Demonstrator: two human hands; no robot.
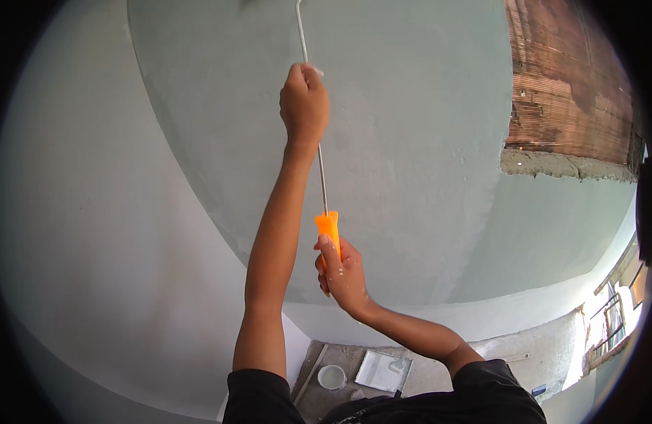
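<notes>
A paint roller with an orange handle (pixel 328 225) and a long thin metal rod (pixel 322 180) points up along a grey-green wall (pixel 404 127). My right hand (pixel 348 275), speckled with white paint, wraps round the handle. Higher up, my left hand (pixel 305 106) is closed on the rod, which runs on past it to a bend at the top edge. The roller's head lies beyond the picture; only a dark blur shows near there.
A white wall (pixel 107 212) meets the painted one at left. On the floor below stand a round paint container (pixel 332 378) and a white paint tray (pixel 365 369). Brown corrugated sheeting (pixel 573 85) fills a rough-edged opening at upper right. A barred window (pixel 610 321) is at lower right.
</notes>
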